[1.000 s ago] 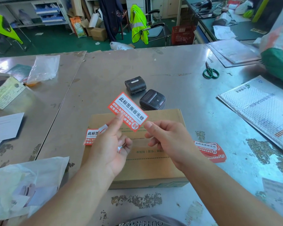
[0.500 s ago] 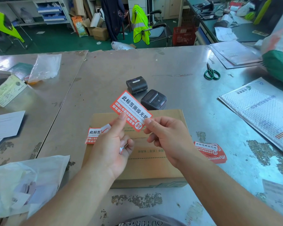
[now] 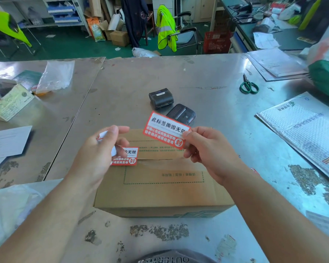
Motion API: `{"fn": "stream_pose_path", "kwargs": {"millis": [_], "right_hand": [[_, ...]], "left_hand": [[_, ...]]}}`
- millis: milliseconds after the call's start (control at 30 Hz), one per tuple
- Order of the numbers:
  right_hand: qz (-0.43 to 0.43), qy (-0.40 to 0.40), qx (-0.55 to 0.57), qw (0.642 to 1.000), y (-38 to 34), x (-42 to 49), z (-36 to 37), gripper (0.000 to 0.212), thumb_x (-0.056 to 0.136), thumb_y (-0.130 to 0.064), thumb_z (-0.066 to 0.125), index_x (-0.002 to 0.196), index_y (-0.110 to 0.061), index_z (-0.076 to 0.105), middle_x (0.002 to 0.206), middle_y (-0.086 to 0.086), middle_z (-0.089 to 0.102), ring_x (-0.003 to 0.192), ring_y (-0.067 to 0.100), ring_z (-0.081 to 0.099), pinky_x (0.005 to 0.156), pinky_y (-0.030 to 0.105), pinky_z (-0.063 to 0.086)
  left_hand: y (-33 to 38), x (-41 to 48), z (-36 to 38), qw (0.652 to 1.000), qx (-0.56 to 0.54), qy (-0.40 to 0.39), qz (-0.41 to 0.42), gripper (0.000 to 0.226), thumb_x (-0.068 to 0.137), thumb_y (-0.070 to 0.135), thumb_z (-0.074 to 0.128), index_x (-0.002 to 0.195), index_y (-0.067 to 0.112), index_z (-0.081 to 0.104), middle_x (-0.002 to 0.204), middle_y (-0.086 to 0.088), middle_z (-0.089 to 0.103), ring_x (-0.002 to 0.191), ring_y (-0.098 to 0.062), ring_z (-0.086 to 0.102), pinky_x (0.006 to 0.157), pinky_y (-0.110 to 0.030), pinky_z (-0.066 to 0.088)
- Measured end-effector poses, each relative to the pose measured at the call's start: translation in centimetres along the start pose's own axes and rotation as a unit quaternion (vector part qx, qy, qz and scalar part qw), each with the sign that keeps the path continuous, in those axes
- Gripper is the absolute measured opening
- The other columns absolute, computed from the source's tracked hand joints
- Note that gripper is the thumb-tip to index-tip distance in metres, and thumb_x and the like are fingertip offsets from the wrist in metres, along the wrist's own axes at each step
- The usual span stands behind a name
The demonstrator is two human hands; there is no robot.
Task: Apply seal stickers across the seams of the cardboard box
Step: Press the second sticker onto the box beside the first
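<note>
A brown cardboard box (image 3: 163, 188) lies on the metal table in front of me, its centre seam running left to right. One red-and-white seal sticker (image 3: 129, 155) is stuck over the left end of that seam. My right hand (image 3: 207, 149) pinches a second seal sticker (image 3: 165, 130) by its right edge and holds it in the air above the box's far side. My left hand (image 3: 97, 154) hovers over the box's left end, its fingers closed on a small white backing scrap (image 3: 103, 134).
Two small black label printers (image 3: 160, 97) (image 3: 181, 113) sit just beyond the box. Green scissors (image 3: 248, 86) lie at the far right, a bubble mailer (image 3: 308, 130) to the right. A plastic bag (image 3: 11, 205) and papers (image 3: 6, 141) lie to the left.
My left hand has let go of the sticker and moved left with the backing scrap. The right hand alone holds the sticker now, shifted slightly right.
</note>
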State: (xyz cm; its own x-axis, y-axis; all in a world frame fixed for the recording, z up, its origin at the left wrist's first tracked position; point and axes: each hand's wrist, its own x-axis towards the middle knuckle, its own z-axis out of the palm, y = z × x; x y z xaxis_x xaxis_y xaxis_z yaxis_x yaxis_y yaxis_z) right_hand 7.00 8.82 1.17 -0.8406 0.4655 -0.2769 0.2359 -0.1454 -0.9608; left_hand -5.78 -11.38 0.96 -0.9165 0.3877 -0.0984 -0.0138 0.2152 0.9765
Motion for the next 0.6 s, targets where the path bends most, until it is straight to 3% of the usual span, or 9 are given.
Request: {"fn": "stream_pose_path", "kwargs": {"millis": [100, 133, 267, 367, 433, 600], "right_hand": [[0.017, -0.074, -0.051, 0.996, -0.1, 0.4, -0.6, 0.026, 0.098, -0.015, 0.056, 0.072, -0.014, 0.059, 0.064, -0.002, 0.061, 0.055, 0.014, 0.053, 0.053, 0.027, 0.037], [0.023, -0.087, -0.065, 0.994, -0.2, 0.5, -0.8, 0.026, 0.098, -0.015, 0.056, 0.072, -0.013, 0.059, 0.064, -0.001, 0.061, 0.054, 0.015, 0.053, 0.052, 0.027, 0.037], [0.033, -0.125, -0.120, 0.984, -0.3, 0.9, -1.2, 0.022, 0.098, -0.015, 0.055, 0.077, -0.010, 0.060, 0.060, -0.003, 0.061, 0.051, 0.014, 0.052, 0.049, 0.026, 0.037], [0.039, -0.135, -0.159, 0.977, -0.3, 1.1, -1.1, 0.022, 0.098, -0.016, 0.057, 0.077, -0.011, 0.060, 0.057, -0.005, 0.059, 0.049, 0.013, 0.050, 0.047, 0.025, 0.036], [0.037, -0.136, -0.175, 0.974, -0.3, 1.3, -1.0, 0.024, 0.098, -0.017, 0.057, 0.074, -0.012, 0.059, 0.056, -0.006, 0.057, 0.047, 0.011, 0.049, 0.046, 0.024, 0.036], [0.037, -0.147, -0.178, 0.972, -0.5, 1.7, -0.6, 0.022, 0.097, -0.017, 0.058, 0.076, -0.010, 0.059, 0.060, -0.003, 0.056, 0.047, 0.011, 0.049, 0.046, 0.024, 0.035]], "left_hand": [[-0.4, -0.2, -0.2, 1.000, -0.004, -0.006, -0.007, 0.031, 0.105, 0.027, 0.042, 0.096, 0.020, 0.071, 0.089, 0.001, 0.077, 0.084, -0.018, 0.073, 0.084, -0.032, 0.052], [-0.5, -0.3, -0.1, 1.000, 0.012, -0.004, -0.007, 0.030, 0.104, 0.026, 0.043, 0.095, 0.023, 0.072, 0.090, 0.004, 0.077, 0.083, -0.018, 0.072, 0.082, -0.031, 0.052], [-0.6, -0.6, 0.1, 0.993, 0.114, 0.008, -0.028, 0.026, 0.096, 0.036, 0.057, 0.077, 0.035, 0.074, 0.070, 0.017, 0.068, 0.057, -0.009, 0.051, 0.061, -0.030, 0.041], [0.0, -0.9, 0.6, 0.985, 0.161, -0.005, -0.064, 0.035, 0.091, 0.044, 0.062, 0.062, 0.024, 0.067, 0.057, 0.020, 0.065, 0.048, -0.002, 0.046, 0.058, -0.030, 0.034], [0.4, -1.0, 0.9, 0.982, 0.174, -0.021, -0.075, 0.033, 0.089, 0.043, 0.063, 0.066, 0.020, 0.066, 0.047, 0.017, 0.059, 0.040, 0.001, 0.045, 0.056, -0.029, 0.031], [-0.3, -0.3, 0.8, 0.977, 0.186, -0.051, -0.088, 0.038, 0.084, 0.049, 0.070, 0.066, 0.015, 0.067, 0.055, 0.014, 0.060, 0.037, -0.001, 0.037, 0.056, -0.029, 0.029]]}}
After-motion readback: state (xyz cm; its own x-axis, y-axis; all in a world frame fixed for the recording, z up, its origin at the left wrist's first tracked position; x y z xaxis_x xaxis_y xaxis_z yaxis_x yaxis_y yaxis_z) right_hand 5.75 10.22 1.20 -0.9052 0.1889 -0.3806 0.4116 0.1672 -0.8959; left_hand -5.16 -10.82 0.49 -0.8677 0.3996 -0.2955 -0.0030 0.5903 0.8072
